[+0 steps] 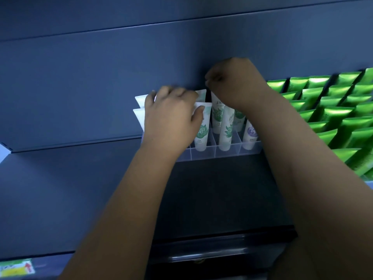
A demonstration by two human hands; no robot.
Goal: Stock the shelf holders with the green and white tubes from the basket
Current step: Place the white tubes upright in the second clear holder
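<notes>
Our left hand (171, 118) grips upright tubes (199, 134) at the holder's (203, 155) left; our right hand's (232, 83) hold, farther back, we cannot tell.

— What sits on the dark blue shelf (70, 144)?
— A clear divided holder (226, 151) at its near edge, with white-and-green tubes (225, 132) standing upright in the compartments.
— And to the right?
— Rows of shiny green tubes (331, 116), packed close, just beside the holder.
</notes>
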